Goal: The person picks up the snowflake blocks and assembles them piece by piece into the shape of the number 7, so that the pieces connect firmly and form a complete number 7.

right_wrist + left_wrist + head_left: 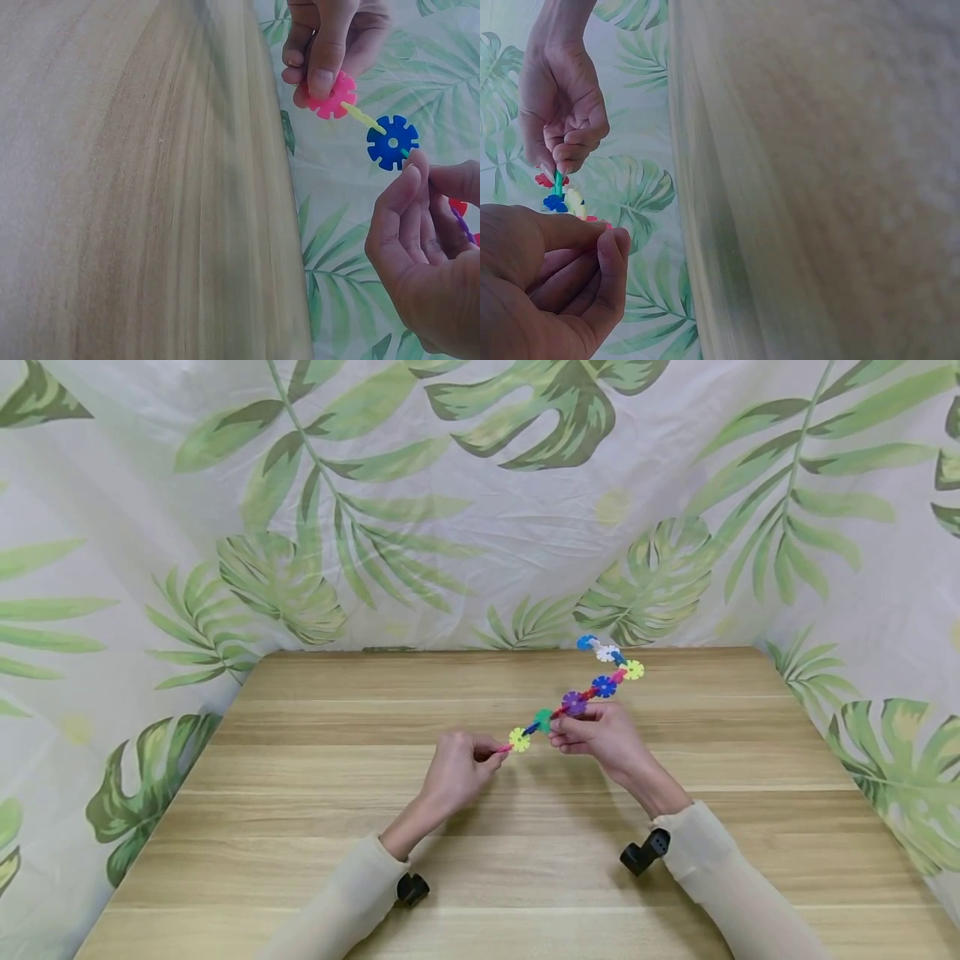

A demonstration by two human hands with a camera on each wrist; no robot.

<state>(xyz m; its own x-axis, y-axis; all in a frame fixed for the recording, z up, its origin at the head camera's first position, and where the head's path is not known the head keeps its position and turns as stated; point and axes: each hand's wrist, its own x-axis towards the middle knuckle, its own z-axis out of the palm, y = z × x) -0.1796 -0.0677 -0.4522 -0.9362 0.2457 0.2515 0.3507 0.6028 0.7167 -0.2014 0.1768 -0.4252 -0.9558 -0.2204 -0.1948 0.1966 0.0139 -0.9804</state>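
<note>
Above a pale wooden table (315, 793), backed by a leaf-print cloth (375, 527), a person holds a chain of plastic snowflake discs (577, 697) in the air between both hands. The left hand (457, 772) pinches a pink disc (331, 96) at the chain's near end, thumb pressed over its face. The right hand (600, 739) has its fingers curled round the chain just past a green disc (543, 720), near the middle. From there the rest of the chain rises up and away toward the cloth, ending in white, blue and yellow discs clear of the tabletop.

Between the two hands the right wrist view shows a yellow disc (362, 116) edge-on and a blue disc (392, 142) face-on, slotted into one another.

By the look of it, the work stands at the joint on the near end: the pink disc is either being seated in its neighbour's notch or worked loose, and the pictures do not settle which. Either way, the next move calls for a steady right hand and a small, straight push or pull from the left, kept in line with the slot so the chain does not buckle.

No brand, label or writing can be read anywhere.
</note>
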